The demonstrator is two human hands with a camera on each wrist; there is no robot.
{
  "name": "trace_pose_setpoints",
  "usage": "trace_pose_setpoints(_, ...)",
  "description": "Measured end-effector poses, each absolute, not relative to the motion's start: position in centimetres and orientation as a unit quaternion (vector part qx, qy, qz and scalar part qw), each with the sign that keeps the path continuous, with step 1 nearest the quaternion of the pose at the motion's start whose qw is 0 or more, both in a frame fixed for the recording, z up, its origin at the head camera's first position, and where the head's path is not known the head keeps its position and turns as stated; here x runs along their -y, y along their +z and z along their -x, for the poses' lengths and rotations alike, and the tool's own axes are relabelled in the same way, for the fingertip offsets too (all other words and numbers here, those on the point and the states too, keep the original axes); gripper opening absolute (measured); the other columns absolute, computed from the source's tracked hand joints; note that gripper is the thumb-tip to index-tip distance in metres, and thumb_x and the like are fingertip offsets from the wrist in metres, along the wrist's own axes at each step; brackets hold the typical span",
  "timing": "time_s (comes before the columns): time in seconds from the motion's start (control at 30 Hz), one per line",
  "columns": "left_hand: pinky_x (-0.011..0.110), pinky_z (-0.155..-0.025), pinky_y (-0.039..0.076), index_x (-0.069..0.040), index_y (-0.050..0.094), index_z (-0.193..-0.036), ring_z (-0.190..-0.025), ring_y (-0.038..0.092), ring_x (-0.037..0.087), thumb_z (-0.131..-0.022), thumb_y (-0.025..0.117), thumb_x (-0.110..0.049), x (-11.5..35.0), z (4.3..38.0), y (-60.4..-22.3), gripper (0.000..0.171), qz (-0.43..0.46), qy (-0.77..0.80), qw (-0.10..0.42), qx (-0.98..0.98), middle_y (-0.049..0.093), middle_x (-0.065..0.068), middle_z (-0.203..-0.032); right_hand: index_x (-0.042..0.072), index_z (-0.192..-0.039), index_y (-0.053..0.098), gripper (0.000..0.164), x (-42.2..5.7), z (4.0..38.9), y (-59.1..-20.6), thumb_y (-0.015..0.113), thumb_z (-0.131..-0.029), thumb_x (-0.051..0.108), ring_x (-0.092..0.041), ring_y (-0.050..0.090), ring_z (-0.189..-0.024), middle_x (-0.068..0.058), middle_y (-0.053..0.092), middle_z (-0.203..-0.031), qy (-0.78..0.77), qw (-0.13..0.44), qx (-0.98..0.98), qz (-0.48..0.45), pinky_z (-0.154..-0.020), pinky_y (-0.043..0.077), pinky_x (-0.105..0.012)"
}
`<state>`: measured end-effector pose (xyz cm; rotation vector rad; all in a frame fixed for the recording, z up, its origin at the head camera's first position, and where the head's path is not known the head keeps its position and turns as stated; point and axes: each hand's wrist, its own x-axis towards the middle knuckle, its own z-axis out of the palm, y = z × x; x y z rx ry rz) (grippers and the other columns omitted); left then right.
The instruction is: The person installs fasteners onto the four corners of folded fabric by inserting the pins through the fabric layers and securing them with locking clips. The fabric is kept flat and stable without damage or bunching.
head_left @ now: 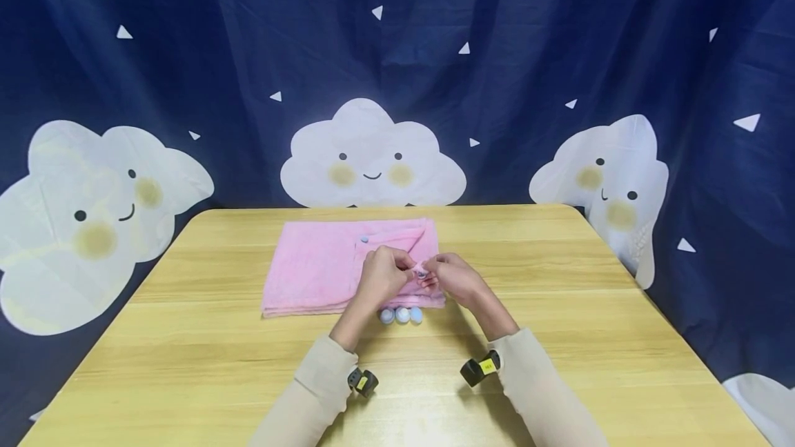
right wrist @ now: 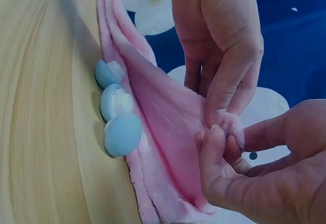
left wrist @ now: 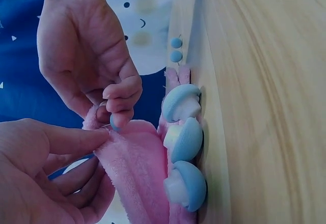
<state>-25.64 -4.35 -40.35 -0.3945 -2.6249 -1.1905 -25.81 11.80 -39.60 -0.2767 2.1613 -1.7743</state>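
Note:
A folded pink fleece blanket (head_left: 317, 261) lies on the table, its front right corner lifted between both hands. My left hand (head_left: 381, 274) pinches the raised edge between thumb and fingers. Opposite it, my right hand (head_left: 456, 278) pinches a small blue-headed pin (left wrist: 114, 122) at that same edge; its thin shaft meets the cloth, and fingers hide most of it. Close to the blanket's front edge, three mushroom-shaped fasteners (right wrist: 123, 135) with blue caps and white stems sit in a row. A small blue round piece (head_left: 364, 239) rests on the blanket behind the left hand.
Two small blue-headed pins (left wrist: 176, 49) appear beyond the fasteners in the left wrist view. The wooden table (head_left: 205, 357) extends around the blanket. A dark blue curtain (head_left: 397, 74) with white clouds hangs behind and beside it.

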Motion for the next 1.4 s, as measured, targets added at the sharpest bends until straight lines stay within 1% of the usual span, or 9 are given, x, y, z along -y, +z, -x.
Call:
trace_pose_setpoints(0.13, 0.034, -0.067, 0.054, -0.012, 0.076, -0.074, -0.065, 0.063, 0.010, -0.071, 0.076, 0.001, 4.30, 25.56, -40.33, 0.014, 0.135, -0.405, 0.120, 0.896, 0.070, -0.003, -0.069, -0.016, -0.099, 0.056, 0.024, -11.57, 25.84, -39.81, 0.040, -0.099, 0.002, -0.023, 0.057, -0.075, -0.019, 0.058, -0.086, -0.625, 0.153, -0.759, 0.095, -0.069, 0.051, -0.030)
trace_pose_setpoints(0.23, 0.035, -0.068, 0.054, -0.011, 0.076, -0.074, -0.065, 0.063, 0.010, -0.070, 0.077, 0.002, 4.24, 25.50, -40.27, 0.014, 0.136, -0.405, 0.124, 0.895, 0.070, -0.003, -0.069, -0.013, -0.094, 0.058, 0.024, -11.53, 26.31, -40.54, 0.041, -0.098, 0.004, -0.018, 0.056, -0.070, -0.014, 0.059, -0.081, -0.631, 0.141, -0.757, 0.088, -0.062, 0.049, -0.025)
trace_pose_setpoints(0.4, 0.035, -0.067, 0.054, -0.011, 0.076, -0.073, -0.063, 0.062, 0.010, -0.069, 0.077, 0.002, 4.14, 25.48, -40.24, 0.015, 0.141, -0.404, 0.137, 0.893, 0.070, -0.003, -0.067, -0.014, -0.093, 0.059, 0.026, -11.43, 26.27, -40.46, 0.043, -0.098, 0.006, -0.018, 0.054, -0.071, -0.014, 0.059, -0.081, -0.630, 0.133, -0.761, 0.079, -0.063, 0.047, -0.027)
trace_pose_setpoints(0.53, 0.034, -0.066, 0.054, -0.013, 0.076, -0.073, -0.063, 0.062, 0.009, -0.070, 0.079, 0.000, 4.06, 25.51, -40.30, 0.013, 0.141, -0.398, 0.146, 0.894, 0.069, -0.005, -0.066, -0.012, -0.090, 0.059, 0.024, -11.19, 26.13, -40.43, 0.044, -0.097, 0.005, -0.018, 0.053, -0.069, -0.012, 0.058, -0.079, -0.631, 0.121, -0.763, 0.070, -0.062, 0.046, -0.027)
trace_pose_setpoints(0.73, 0.033, -0.066, 0.055, -0.012, 0.077, -0.075, -0.067, 0.064, 0.010, -0.069, 0.078, -0.002, 4.03, 25.51, -40.51, 0.012, 0.146, -0.398, 0.135, 0.895, 0.071, -0.006, -0.069, -0.006, -0.083, 0.058, 0.015, -10.94, 26.02, -40.48, 0.048, -0.090, 0.003, -0.015, 0.052, -0.065, -0.007, 0.056, -0.073, -0.627, 0.088, -0.773, 0.046, -0.060, 0.045, -0.027)
trace_pose_setpoints(0.87, 0.033, -0.067, 0.054, -0.015, 0.078, -0.074, -0.068, 0.063, 0.009, -0.071, 0.077, -0.003, 4.15, 25.64, -40.54, 0.013, 0.144, -0.400, 0.139, 0.894, 0.071, -0.008, -0.069, -0.009, -0.090, 0.060, 0.019, -11.00, 26.12, -40.44, 0.045, -0.092, 0.003, -0.015, 0.055, -0.068, -0.009, 0.059, -0.077, -0.658, 0.097, -0.746, 0.038, -0.065, 0.049, -0.028)
trace_pose_setpoints(1.0, 0.033, -0.068, 0.053, -0.017, 0.077, -0.073, -0.068, 0.062, 0.008, -0.073, 0.078, -0.004, 4.35, 25.79, -40.44, 0.013, 0.133, -0.411, 0.143, 0.890, 0.071, -0.009, -0.069, -0.015, -0.099, 0.058, 0.023, -11.16, 26.28, -40.35, 0.042, -0.096, 0.001, -0.014, 0.057, -0.070, -0.010, 0.061, -0.081, -0.714, 0.117, -0.689, 0.043, -0.065, 0.052, -0.023)
trace_pose_setpoints(1.17, 0.034, -0.070, 0.055, -0.014, 0.078, -0.078, -0.070, 0.065, 0.009, -0.073, 0.079, -0.004, 4.55, 25.74, -40.27, 0.011, 0.131, -0.419, 0.147, 0.887, 0.072, -0.005, -0.072, -0.015, -0.102, 0.052, 0.016, -11.54, 26.32, -40.31, 0.046, -0.095, -0.002, -0.015, 0.061, -0.072, -0.011, 0.064, -0.083, -0.751, 0.137, -0.643, 0.055, -0.067, 0.055, -0.021)
trace_pose_setpoints(1.4, 0.035, -0.069, 0.055, -0.014, 0.079, -0.078, -0.069, 0.065, 0.009, -0.072, 0.080, -0.002, 4.73, 25.76, -40.14, 0.014, 0.133, -0.414, 0.155, 0.887, 0.072, -0.003, -0.073, -0.015, -0.103, 0.056, 0.017, -11.77, 26.48, -40.49, 0.053, -0.094, -0.002, -0.018, 0.063, -0.073, -0.013, 0.065, -0.087, -0.735, 0.151, -0.657, 0.074, -0.070, 0.055, -0.025)
